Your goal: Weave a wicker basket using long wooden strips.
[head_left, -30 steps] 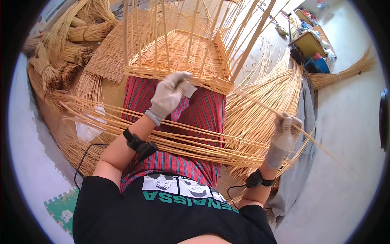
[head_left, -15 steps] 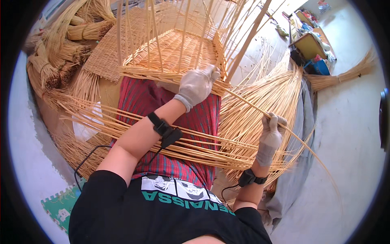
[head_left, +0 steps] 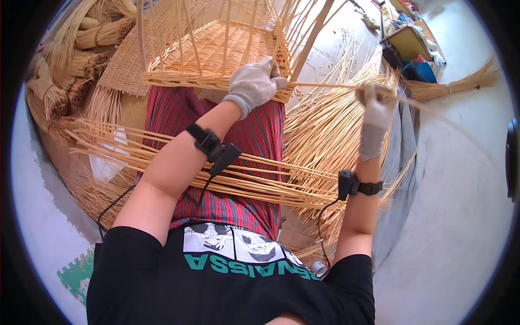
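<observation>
A half-woven wicker basket [head_left: 216,51] with upright stakes rests on my lap over a red striped cloth [head_left: 173,108]. My left hand [head_left: 255,82], in a white glove, presses on the basket's near right corner where a long cane strand [head_left: 325,85] comes out. My right hand [head_left: 376,105], also gloved, grips that strand out to the right, held nearly level. A loose bundle of long canes [head_left: 162,157] lies across my thighs under both forearms. Black wrist bands with cables sit on both arms.
Tied bundles of reed [head_left: 81,49] lie at the upper left. A fan of loose canes [head_left: 336,141] spreads over grey cloth on the right. A yellow box and blue items [head_left: 409,46] stand at the upper right on the pale floor. A green foam mat [head_left: 76,273] is lower left.
My left hand slid right along the basket rim to its corner. My right hand rose from low at the right, pulling the cane strand up to level.
</observation>
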A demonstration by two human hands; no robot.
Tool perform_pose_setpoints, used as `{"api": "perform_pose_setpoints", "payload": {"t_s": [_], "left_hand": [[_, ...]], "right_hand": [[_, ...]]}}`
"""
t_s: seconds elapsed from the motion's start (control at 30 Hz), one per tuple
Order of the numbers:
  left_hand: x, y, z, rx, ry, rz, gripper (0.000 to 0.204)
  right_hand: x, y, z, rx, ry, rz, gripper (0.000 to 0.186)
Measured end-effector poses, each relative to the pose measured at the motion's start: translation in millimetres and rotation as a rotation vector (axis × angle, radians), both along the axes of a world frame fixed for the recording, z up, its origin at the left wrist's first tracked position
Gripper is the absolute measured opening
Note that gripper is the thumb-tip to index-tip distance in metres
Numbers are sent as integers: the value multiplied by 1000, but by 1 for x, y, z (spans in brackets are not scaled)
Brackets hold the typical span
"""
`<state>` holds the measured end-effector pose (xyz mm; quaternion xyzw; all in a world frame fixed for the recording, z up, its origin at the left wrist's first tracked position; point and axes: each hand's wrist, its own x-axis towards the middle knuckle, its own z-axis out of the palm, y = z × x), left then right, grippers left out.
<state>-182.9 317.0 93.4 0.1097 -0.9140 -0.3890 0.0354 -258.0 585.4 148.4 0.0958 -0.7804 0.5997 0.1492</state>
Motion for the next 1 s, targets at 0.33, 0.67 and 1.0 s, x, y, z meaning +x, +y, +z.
{"api": "perform_pose_setpoints", "payload": {"t_s": [0.33,0.67,1.0], "left_hand": [[-13,8,-7,-21,-44,80,39],[-4,7,-2,-56,48,61,36],[-8,12,0,47,-38,178,35]], "right_hand": [[-96,-178,48,19,267,488,79],[-59,-88,15,-847,68,535,55],[-59,-137,32,564,438,424,88]]}}
